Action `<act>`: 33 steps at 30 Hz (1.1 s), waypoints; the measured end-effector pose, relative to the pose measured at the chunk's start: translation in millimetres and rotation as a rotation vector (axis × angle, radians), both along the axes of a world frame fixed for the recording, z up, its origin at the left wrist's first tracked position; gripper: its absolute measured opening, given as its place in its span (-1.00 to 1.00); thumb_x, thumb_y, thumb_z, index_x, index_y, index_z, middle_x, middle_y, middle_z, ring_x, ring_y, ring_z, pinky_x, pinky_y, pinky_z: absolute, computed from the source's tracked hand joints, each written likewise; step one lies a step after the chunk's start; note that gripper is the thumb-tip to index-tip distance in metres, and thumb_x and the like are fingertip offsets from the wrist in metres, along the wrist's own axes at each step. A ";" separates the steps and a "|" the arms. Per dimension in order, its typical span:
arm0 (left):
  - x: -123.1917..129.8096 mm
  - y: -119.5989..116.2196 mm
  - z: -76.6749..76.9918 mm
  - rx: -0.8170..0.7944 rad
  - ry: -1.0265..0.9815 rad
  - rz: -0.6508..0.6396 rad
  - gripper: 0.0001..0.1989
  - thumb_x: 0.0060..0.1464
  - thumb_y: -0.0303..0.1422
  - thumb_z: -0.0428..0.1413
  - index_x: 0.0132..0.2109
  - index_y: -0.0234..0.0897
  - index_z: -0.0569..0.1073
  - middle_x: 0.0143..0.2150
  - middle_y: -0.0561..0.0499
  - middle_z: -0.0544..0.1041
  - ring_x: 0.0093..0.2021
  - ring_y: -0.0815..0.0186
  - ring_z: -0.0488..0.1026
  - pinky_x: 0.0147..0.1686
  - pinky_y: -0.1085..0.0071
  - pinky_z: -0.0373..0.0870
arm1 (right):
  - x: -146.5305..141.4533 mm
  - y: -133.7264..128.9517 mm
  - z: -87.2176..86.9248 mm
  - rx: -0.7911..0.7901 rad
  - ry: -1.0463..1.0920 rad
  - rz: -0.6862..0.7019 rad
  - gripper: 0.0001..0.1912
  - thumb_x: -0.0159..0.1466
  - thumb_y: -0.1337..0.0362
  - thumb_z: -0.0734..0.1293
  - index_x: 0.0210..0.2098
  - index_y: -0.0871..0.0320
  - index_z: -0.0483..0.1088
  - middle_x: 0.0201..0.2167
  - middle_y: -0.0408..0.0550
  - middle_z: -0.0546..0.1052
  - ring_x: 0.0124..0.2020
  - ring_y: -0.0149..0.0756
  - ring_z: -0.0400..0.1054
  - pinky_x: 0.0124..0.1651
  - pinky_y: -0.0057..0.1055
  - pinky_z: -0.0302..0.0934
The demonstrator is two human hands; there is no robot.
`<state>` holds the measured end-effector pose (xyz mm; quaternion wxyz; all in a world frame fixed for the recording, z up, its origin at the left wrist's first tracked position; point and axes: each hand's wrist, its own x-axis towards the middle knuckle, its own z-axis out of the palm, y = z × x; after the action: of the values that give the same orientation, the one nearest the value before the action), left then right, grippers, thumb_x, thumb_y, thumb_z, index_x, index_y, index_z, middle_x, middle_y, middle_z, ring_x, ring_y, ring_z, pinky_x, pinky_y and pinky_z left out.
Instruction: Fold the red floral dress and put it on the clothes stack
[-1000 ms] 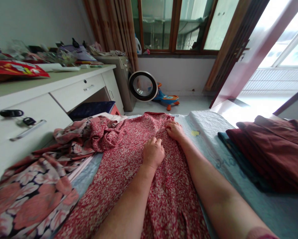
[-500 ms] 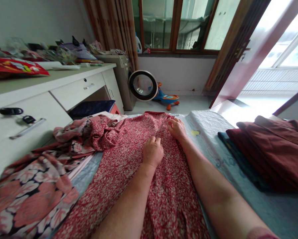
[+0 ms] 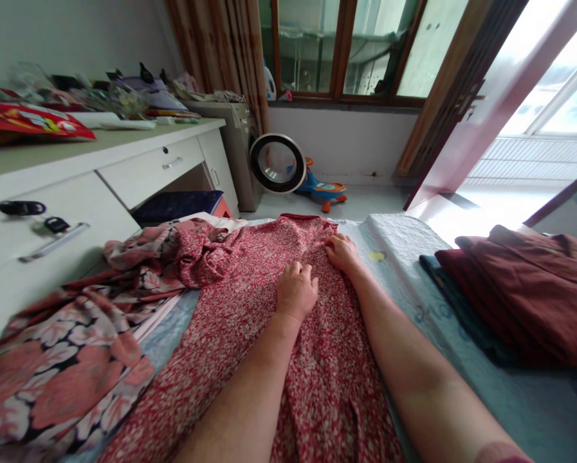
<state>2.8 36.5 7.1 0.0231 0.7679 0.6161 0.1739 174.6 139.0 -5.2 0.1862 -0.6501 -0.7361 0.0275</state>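
A long red dress (image 3: 249, 308) with a small pale floral pattern lies spread lengthwise on the bed, its collar at the far end. My left hand (image 3: 296, 288) rests on its middle, fingers curled down into the cloth. Farther up, at the right edge below the shoulder, my right hand (image 3: 341, 252) has its fingers bent round the fabric; the fingertips are partly hidden. Bunched at the dress's left side is a sleeve (image 3: 204, 257). It lies against a crumpled garment with large pink flowers (image 3: 66, 360).
Folded dark red and brown clothes (image 3: 534, 289) are stacked on the bed's light blue cover (image 3: 404, 270) at right. A white desk (image 3: 148, 154) stands along the left. Beyond the bed are a washing machine with its round door (image 3: 278, 164) open and a blue ride-on toy (image 3: 321, 188).
My right hand has shifted very slightly, its fingers lying lower and closer to the cloth. My left hand and the dress stay almost as they were; the view has tilted a little.
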 end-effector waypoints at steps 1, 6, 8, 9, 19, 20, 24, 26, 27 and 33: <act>-0.1 -0.2 0.1 -0.003 -0.003 0.000 -0.78 0.24 -0.25 0.05 -0.06 -0.24 0.46 -0.07 -0.12 0.45 -0.01 0.12 0.37 0.00 0.25 0.33 | 0.8 -1.2 -1.1 -0.005 -0.005 -0.031 -0.71 0.31 0.20 0.21 -0.07 0.06 0.48 -0.01 0.05 0.46 0.04 -0.07 0.28 0.10 -0.17 0.16; -1.0 -1.3 0.0 -0.027 -0.013 0.007 -0.78 0.23 -0.27 0.06 -0.03 -0.21 0.46 -0.04 -0.11 0.44 0.02 0.13 0.36 0.03 0.24 0.31 | 3.5 -2.7 -5.9 -0.019 0.006 -0.146 -0.65 0.31 0.16 0.19 0.02 0.02 0.45 0.05 0.07 0.44 0.08 0.00 0.23 0.13 -0.07 0.12; -1.6 -1.6 -1.0 -0.022 -0.017 0.002 -0.77 0.23 -0.27 0.06 -0.02 -0.21 0.46 -0.04 -0.11 0.44 0.03 0.13 0.36 0.04 0.24 0.31 | 4.3 -0.8 -7.1 -0.024 0.026 -0.159 -0.65 0.31 0.17 0.19 0.02 0.02 0.45 0.05 0.06 0.44 0.09 -0.01 0.23 0.15 -0.07 0.11; -1.8 -1.7 -1.6 -0.018 -0.019 -0.001 -0.76 0.23 -0.27 0.06 -0.01 -0.21 0.45 -0.03 -0.11 0.43 0.03 0.12 0.36 0.04 0.24 0.31 | 4.7 0.6 -7.4 -0.028 0.034 -0.165 -0.65 0.30 0.16 0.19 0.01 0.02 0.46 0.05 0.05 0.44 0.09 -0.01 0.23 0.15 -0.07 0.11; -2.1 -2.7 -1.7 -0.035 -0.028 0.009 -0.76 0.24 -0.27 0.05 0.01 -0.21 0.45 -0.03 -0.11 0.43 0.04 0.13 0.36 0.04 0.24 0.30 | 22.5 1.7 17.1 -0.121 0.241 -0.064 -0.65 0.32 0.22 0.13 -0.15 0.18 0.52 -0.26 -0.03 0.58 -0.19 -0.21 0.43 -0.08 -0.34 0.29; -1.9 -2.8 -1.2 -0.035 -0.026 0.010 -0.75 0.24 -0.27 0.05 0.01 -0.21 0.46 -0.03 -0.11 0.44 0.04 0.13 0.36 0.04 0.24 0.30 | 23.5 -5.3 19.5 -0.114 0.251 -0.047 -0.65 0.32 0.24 0.13 -0.11 0.18 0.50 -0.22 -0.03 0.58 -0.16 -0.22 0.43 -0.07 -0.35 0.29; -1.8 -3.6 -0.5 -0.031 -0.016 0.010 -0.71 0.29 -0.20 -0.02 0.00 -0.22 0.46 -0.03 -0.12 0.44 0.02 0.12 0.36 0.00 0.24 0.31 | 13.6 -51.4 17.2 0.005 0.270 0.099 -0.64 0.28 0.34 0.15 -0.01 0.11 0.44 0.06 0.01 0.50 0.07 -0.23 0.37 0.12 -0.29 0.24; -2.3 -3.9 -0.7 -0.027 -0.016 0.007 -0.68 0.33 -0.19 -0.08 0.00 -0.21 0.47 -0.03 -0.12 0.45 0.00 0.13 0.37 -0.01 0.24 0.32 | 1.8 -78.9 10.8 0.028 0.237 0.205 -0.57 0.28 0.38 0.11 0.07 0.10 0.41 0.15 0.01 0.44 0.15 -0.26 0.31 0.19 -0.30 0.18; -2.8 -4.0 -0.9 -0.025 -0.017 0.002 -0.68 0.34 -0.20 -0.11 0.00 -0.21 0.46 -0.04 -0.12 0.45 0.00 0.14 0.38 -0.01 0.25 0.32 | -4.5 -91.6 7.4 0.026 0.212 0.224 -0.54 0.27 0.41 0.10 0.10 0.10 0.38 0.18 0.01 0.42 0.19 -0.26 0.29 0.22 -0.29 0.16; -4.9 -1.7 -4.1 -0.006 -0.026 -0.004 -0.73 0.33 -0.29 -0.08 0.00 -0.21 0.46 -0.02 -0.10 0.45 0.00 0.17 0.39 0.00 0.28 0.31 | -27.2 -130.2 -3.6 -0.026 0.055 0.184 -0.59 0.34 0.34 0.14 0.13 0.05 0.38 0.17 -0.01 0.43 0.19 -0.18 0.25 0.25 -0.20 0.06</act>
<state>-2.1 34.8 3.0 0.0338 0.7667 0.6148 0.1818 147.4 8.9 -8.8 0.1944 -0.5812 -0.7869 0.0720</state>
